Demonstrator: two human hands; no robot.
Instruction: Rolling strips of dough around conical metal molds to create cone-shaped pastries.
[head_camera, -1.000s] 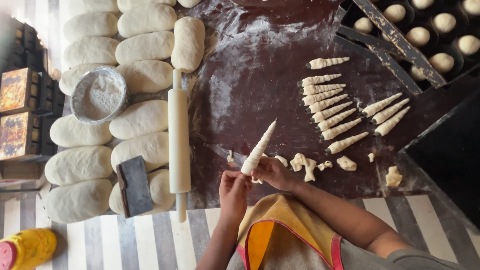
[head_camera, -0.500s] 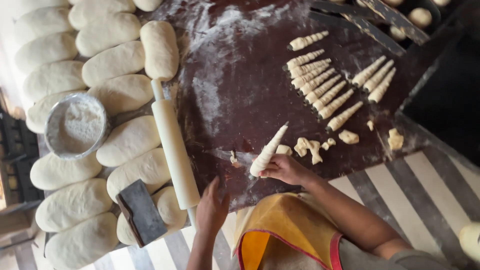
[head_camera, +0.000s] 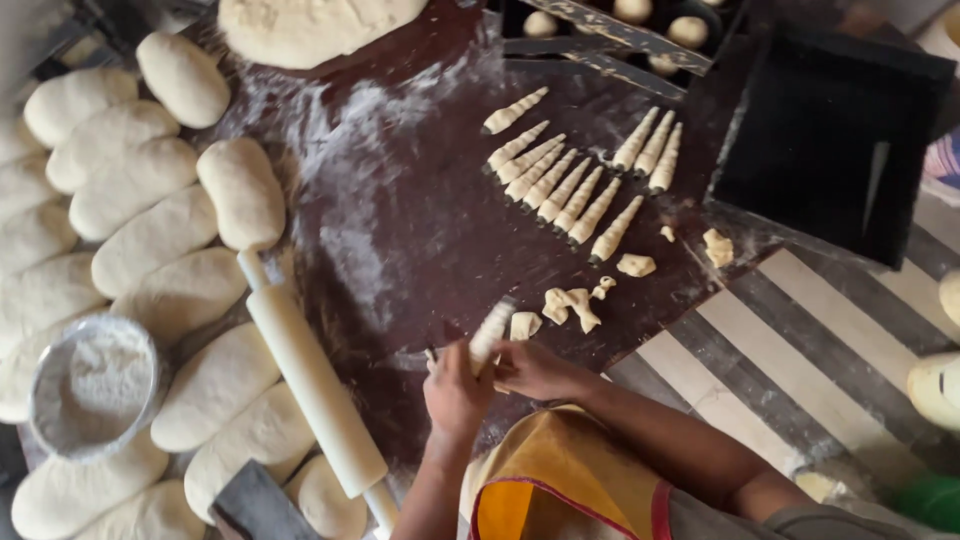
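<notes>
While the dark floured table carries rows of finished cones, one dough cone is held at its near edge, just above the apron. It is pinched between both hands: the left hand is closed around its lower end, the right hand is pressed against its side. The dough is judged soft, light and easily dented, so it is best taken lightly along its thicker middle. A rolling pin lies to the left.

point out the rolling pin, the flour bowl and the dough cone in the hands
rolling pin (head_camera: 312, 385), head view, middle of barrel
flour bowl (head_camera: 38, 385), head view, left rim
dough cone (head_camera: 491, 330), head view, upper part above the hands
</notes>
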